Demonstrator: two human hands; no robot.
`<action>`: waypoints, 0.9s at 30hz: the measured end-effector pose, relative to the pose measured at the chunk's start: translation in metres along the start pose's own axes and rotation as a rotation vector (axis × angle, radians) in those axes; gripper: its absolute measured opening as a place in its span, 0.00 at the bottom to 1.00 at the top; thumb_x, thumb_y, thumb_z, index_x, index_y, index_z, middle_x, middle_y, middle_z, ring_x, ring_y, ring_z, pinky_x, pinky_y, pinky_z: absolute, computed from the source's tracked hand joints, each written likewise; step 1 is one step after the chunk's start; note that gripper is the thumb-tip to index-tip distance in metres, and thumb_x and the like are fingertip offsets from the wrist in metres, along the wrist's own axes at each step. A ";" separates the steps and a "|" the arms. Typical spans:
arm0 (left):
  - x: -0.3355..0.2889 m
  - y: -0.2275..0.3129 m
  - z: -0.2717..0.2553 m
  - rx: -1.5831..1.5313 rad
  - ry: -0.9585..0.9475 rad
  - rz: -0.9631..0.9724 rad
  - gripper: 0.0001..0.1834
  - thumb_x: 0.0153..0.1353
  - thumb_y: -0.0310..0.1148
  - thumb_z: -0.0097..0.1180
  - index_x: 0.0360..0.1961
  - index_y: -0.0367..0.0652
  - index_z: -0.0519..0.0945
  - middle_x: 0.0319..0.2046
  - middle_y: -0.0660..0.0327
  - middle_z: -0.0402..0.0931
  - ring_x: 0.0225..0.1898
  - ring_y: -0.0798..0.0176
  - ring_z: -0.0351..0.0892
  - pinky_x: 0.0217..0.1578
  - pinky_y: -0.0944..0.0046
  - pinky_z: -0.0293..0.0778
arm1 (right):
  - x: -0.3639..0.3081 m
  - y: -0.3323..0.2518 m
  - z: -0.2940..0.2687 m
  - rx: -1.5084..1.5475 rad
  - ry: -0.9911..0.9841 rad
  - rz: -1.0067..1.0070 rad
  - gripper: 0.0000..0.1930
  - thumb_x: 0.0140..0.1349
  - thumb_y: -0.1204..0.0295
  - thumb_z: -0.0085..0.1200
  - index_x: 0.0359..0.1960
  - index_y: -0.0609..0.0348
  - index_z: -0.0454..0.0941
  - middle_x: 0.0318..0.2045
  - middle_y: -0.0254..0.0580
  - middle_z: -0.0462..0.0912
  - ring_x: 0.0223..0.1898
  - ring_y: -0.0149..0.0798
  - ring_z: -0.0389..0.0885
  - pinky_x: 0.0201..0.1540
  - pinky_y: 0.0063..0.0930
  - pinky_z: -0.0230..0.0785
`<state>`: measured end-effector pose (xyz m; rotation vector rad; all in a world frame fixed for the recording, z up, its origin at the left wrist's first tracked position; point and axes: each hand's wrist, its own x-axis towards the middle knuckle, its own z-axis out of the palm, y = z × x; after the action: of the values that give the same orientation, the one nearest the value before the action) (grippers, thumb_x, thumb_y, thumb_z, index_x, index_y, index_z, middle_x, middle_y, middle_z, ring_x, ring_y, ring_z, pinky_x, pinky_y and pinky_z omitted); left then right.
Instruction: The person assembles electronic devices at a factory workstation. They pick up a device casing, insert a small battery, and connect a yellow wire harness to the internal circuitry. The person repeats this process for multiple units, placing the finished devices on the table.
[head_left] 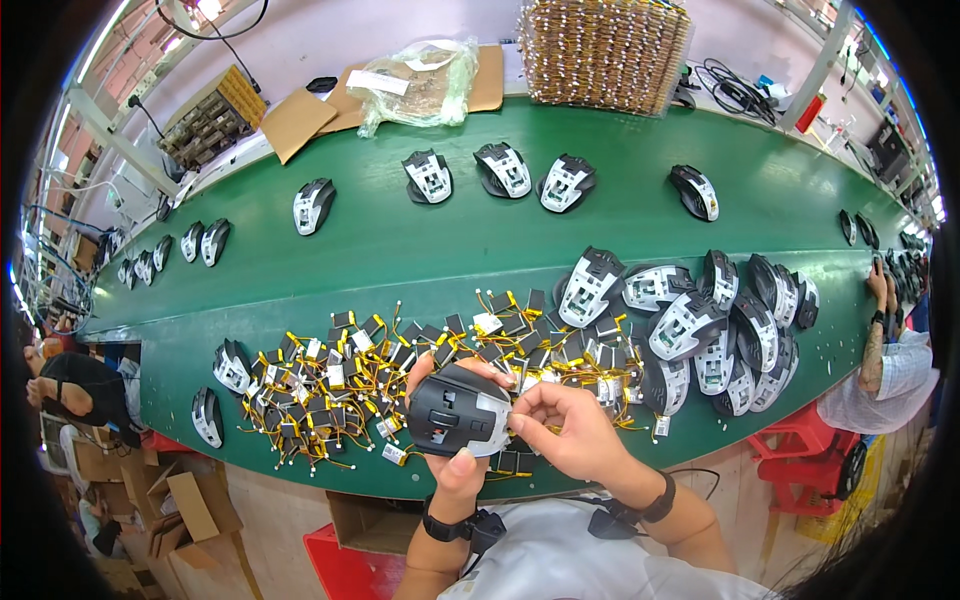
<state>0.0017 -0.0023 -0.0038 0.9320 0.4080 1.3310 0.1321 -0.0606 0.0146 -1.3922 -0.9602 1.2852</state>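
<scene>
A black and white computer mouse shell (pixel 450 408) lies in my left hand (pixel 458 474), fingers round its far side and thumb at its near edge. Openings in its upper face show parts inside. My right hand (pixel 570 432) is closed in a pinch at the shell's right edge; whatever its fingertips hold is hidden. Beneath and around both hands spreads a heap of small battery packs (pixel 318 405) with yellow tape and thin wires. To the right, several mouse shells (pixel 688 325) are piled together.
Across the green bench (pixel 380 262), more mouse shells (pixel 428 177) stand in a spaced row. Cardboard and a clear plastic bag (pixel 420 85) lie at the back, beside a tall stack of wired parts (pixel 602 55). Other people sit at both sides; a red stool (pixel 805 455) stands right.
</scene>
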 end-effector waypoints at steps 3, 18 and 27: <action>0.002 0.002 0.002 -0.026 0.026 0.004 0.51 0.49 0.53 0.60 0.71 0.49 0.50 0.47 0.44 0.71 0.45 0.45 0.76 0.49 0.44 0.74 | 0.000 0.002 0.003 0.021 0.016 -0.016 0.08 0.61 0.73 0.60 0.35 0.67 0.79 0.26 0.34 0.82 0.27 0.23 0.77 0.31 0.20 0.71; 0.002 0.005 0.003 -0.098 0.052 -0.024 0.52 0.49 0.53 0.62 0.71 0.51 0.51 0.48 0.44 0.70 0.46 0.45 0.76 0.51 0.42 0.75 | -0.007 -0.001 0.005 0.030 -0.012 -0.019 0.05 0.65 0.77 0.57 0.38 0.66 0.76 0.32 0.33 0.80 0.32 0.21 0.76 0.34 0.16 0.70; 0.003 0.003 0.000 -0.112 0.042 -0.011 0.52 0.49 0.53 0.63 0.71 0.50 0.51 0.48 0.45 0.70 0.47 0.45 0.76 0.51 0.42 0.74 | -0.004 -0.004 0.008 -0.007 0.040 -0.035 0.06 0.62 0.75 0.59 0.34 0.68 0.78 0.28 0.36 0.81 0.28 0.22 0.76 0.31 0.20 0.70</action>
<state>0.0004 -0.0001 -0.0005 0.8084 0.3664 1.3519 0.1241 -0.0626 0.0201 -1.3958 -0.9590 1.2253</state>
